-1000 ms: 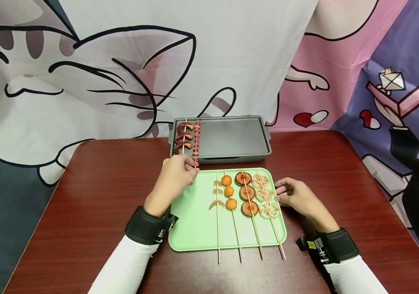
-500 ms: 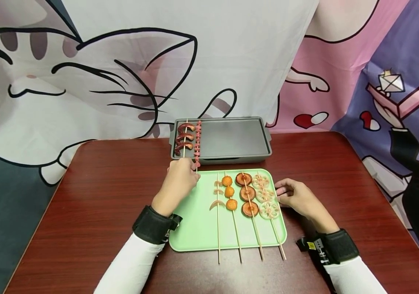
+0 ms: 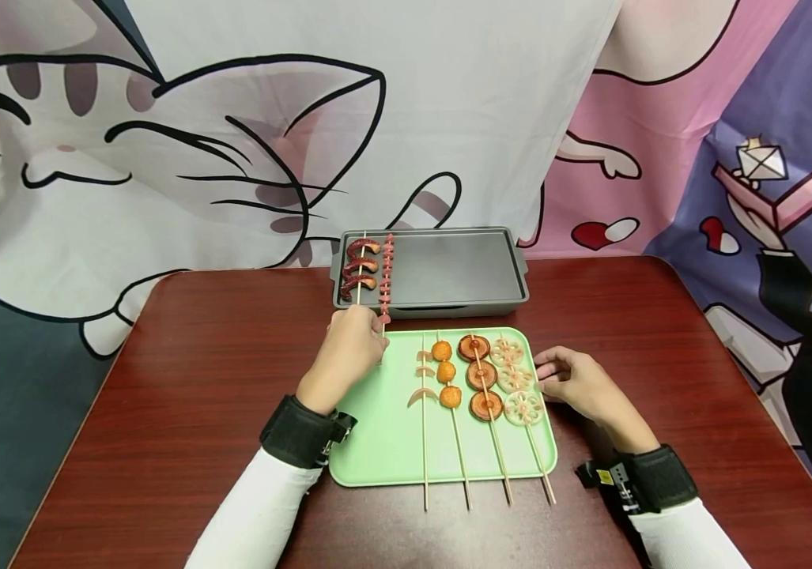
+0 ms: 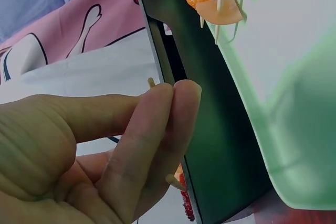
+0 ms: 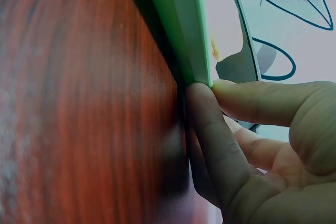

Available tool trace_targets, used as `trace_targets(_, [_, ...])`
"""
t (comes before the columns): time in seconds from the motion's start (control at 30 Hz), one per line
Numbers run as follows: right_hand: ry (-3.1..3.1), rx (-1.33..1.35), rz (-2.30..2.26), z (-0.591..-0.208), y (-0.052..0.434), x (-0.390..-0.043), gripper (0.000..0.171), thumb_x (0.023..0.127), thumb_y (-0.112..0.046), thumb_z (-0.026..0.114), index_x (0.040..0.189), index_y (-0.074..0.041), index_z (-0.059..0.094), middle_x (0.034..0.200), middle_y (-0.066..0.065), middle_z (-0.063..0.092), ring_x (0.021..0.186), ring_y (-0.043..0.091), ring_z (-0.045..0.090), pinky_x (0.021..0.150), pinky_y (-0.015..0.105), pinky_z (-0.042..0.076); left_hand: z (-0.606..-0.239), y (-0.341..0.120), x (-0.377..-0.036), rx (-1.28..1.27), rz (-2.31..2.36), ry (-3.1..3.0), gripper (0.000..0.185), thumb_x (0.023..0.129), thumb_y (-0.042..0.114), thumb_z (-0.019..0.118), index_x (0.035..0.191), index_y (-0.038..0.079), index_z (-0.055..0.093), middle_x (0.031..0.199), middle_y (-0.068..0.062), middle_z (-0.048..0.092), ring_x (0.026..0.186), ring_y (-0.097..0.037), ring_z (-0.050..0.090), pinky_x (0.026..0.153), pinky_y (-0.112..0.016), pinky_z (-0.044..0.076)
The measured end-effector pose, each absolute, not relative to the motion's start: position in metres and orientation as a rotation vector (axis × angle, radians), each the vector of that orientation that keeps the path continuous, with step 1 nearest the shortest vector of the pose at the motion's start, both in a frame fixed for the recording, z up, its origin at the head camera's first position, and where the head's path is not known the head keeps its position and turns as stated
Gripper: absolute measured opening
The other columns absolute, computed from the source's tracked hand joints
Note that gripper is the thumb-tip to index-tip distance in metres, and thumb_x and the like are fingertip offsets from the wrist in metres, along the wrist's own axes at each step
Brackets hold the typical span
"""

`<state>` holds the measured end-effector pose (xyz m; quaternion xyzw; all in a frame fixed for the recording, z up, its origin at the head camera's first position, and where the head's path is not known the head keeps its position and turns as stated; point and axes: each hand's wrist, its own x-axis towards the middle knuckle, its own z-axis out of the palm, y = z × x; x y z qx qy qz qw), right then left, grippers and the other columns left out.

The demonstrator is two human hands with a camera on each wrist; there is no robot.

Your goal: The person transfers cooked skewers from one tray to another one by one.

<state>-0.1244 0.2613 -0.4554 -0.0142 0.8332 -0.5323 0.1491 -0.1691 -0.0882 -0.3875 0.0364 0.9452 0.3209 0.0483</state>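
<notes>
My left hand (image 3: 347,348) pinches the stick of a skewer of small pink pieces (image 3: 386,276) at the near side of the grey grill pan (image 3: 455,265). The pink pieces lie over the pan. Left of it, a skewer of dark red curled pieces (image 3: 360,265) rests in the pan. In the left wrist view, a stick tip (image 4: 151,82) shows at the thumb and fingertips, and another stick end (image 4: 176,182) sticks out beside the fingers. My right hand (image 3: 579,383) grips the right edge of the light green tray (image 3: 377,442) between thumb and fingers.
On the tray lie skewers of thin pale curved slices (image 3: 423,395), orange balls (image 3: 446,371), brown mushroom-like rounds (image 3: 481,375) and lotus root slices (image 3: 523,407). Their stick ends overhang its near edge. The brown table (image 3: 220,379) meets a printed cloth (image 3: 235,158) behind.
My left hand has shifted slightly right and toward me, along the pink skewer's stick. The skewers in the pan and my right hand at the tray have hardly changed.
</notes>
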Motion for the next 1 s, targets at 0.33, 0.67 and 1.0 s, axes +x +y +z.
trace_targets(0.33, [2.39,-0.039,-1.533,-0.455,0.2617,-0.1242,0.038,0.092,0.005,0.068,0.127,0.014,0.056,0.106,0.021,0.064,0.087,0.014,0.064,0.073,0.025,0.064,-0.3878,-0.0924,-0.1693,0.095,1.146,2.774,0.005,0.092,0.006,0.072,0.089,0.004,0.071,0.074,-0.004,0.071,0.06,-0.014,0.068,0.052,-0.025,0.05])
trace_targets(0.67, [2.387,-0.037,-1.527,-0.4561,0.2625,-0.1244,0.038,0.093,0.005,0.068,0.128,0.013,0.056,0.106,0.021,0.064,0.088,0.014,0.065,0.073,0.025,0.064,-0.3853,-0.0964,-0.1696,0.019,1.505,2.461,0.015,0.092,0.001,0.074,0.105,-0.005,0.07,0.084,-0.012,0.074,0.061,-0.014,0.073,0.062,-0.026,0.064])
trace_targets(1.0, [2.386,-0.037,-1.526,-0.4564,0.2626,-0.1251,0.038,0.093,0.004,0.068,0.128,0.013,0.056,0.107,0.022,0.063,0.088,0.016,0.065,0.073,0.026,0.064,-0.3867,-0.0975,-0.1651,-0.008,1.704,2.212,0.022,0.094,-0.005,0.069,0.114,-0.012,0.065,0.093,-0.021,0.074,0.067,-0.015,0.073,0.065,-0.027,0.066])
